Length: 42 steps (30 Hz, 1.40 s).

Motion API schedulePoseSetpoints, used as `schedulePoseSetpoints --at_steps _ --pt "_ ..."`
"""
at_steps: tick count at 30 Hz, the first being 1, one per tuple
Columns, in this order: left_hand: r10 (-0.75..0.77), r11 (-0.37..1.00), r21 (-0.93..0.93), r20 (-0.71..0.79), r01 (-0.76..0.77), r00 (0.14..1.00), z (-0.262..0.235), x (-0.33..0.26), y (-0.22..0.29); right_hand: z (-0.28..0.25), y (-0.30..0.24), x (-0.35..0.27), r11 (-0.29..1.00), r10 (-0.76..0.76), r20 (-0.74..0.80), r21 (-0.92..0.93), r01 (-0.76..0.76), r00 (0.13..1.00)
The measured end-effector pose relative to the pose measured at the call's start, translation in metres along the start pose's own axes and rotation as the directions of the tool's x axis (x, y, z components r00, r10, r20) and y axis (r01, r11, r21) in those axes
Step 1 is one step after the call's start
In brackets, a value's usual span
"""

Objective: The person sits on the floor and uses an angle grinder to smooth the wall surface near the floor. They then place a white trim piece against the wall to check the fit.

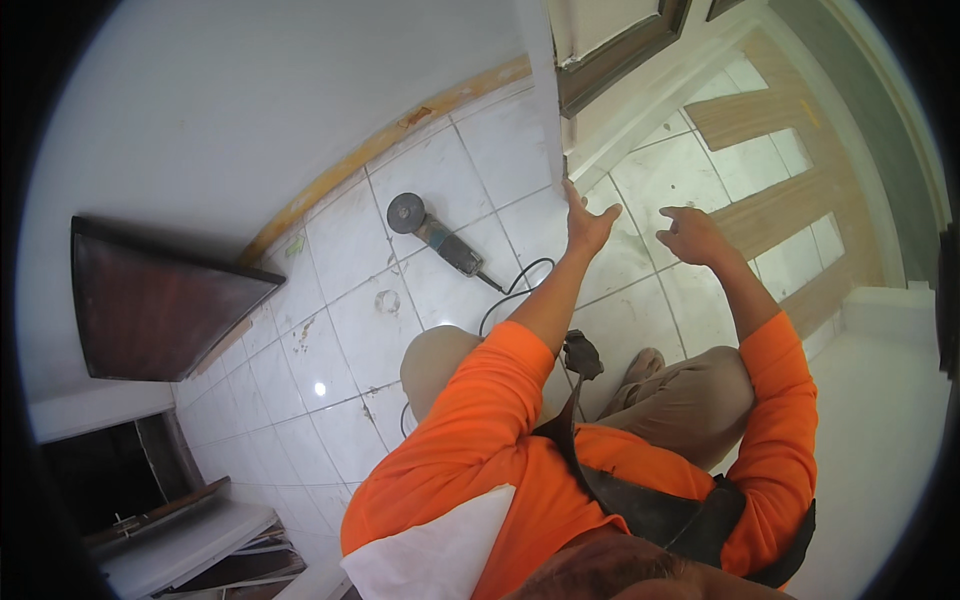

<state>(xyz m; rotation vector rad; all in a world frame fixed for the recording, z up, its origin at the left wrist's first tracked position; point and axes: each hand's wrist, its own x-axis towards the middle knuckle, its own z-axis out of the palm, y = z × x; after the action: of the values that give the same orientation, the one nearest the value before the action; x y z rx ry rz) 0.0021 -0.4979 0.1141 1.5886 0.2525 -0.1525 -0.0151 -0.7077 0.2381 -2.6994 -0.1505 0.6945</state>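
My left hand (592,222) reaches forward with its index finger stretched toward the lower end of a white upright edge (553,110), thumb held apart. Whether the fingertip touches that edge I cannot tell. To its right, my right hand (693,237) hovers over the tiles, index finger and thumb apart and the other fingers curled, with nothing seen in it. An angle grinder (440,240) with a dark disc lies on the floor left of my left hand. Its black cord (518,290) loops back toward my left forearm.
White tiles (345,330) with stains cover the floor. A dark wooden panel (165,305) stands at the left by the wall. Wood-coloured strips (770,210) lie at the right. A white panel with dark brown trim (625,55) is ahead. My knees are bent close below.
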Motion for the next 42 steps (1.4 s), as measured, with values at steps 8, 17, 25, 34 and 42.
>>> schedulePoseSetpoints --at_steps 8,17,25,34,42 --pt "-0.013 1.0 -0.01 -0.008 0.013 1.0 -0.004 0.003 0.003 0.001 -0.002 -0.001 0.999 -0.035 -0.02 -0.002 0.035 0.999" --pt "-0.007 1.0 0.002 -0.024 0.007 1.0 -0.003 0.005 0.003 -0.002 -0.003 -0.002 1.0 -0.025 -0.007 -0.004 0.025 1.0" --pt "-0.018 0.999 -0.033 -0.021 0.018 1.0 -0.006 0.008 0.001 -0.004 -0.005 -0.004 1.0 -0.021 -0.009 0.009 0.021 1.0" --pt "-0.118 0.99 -0.079 0.006 0.118 0.993 -0.011 0.013 -0.004 -0.001 0.001 0.001 1.0 -0.015 -0.007 -0.023 0.015 1.0" --pt "-0.232 0.954 -0.216 -0.082 0.21 0.969 -0.023 0.02 -0.02 -0.013 0.0 -0.005 0.999 -0.037 -0.084 0.037 0.04 0.996"
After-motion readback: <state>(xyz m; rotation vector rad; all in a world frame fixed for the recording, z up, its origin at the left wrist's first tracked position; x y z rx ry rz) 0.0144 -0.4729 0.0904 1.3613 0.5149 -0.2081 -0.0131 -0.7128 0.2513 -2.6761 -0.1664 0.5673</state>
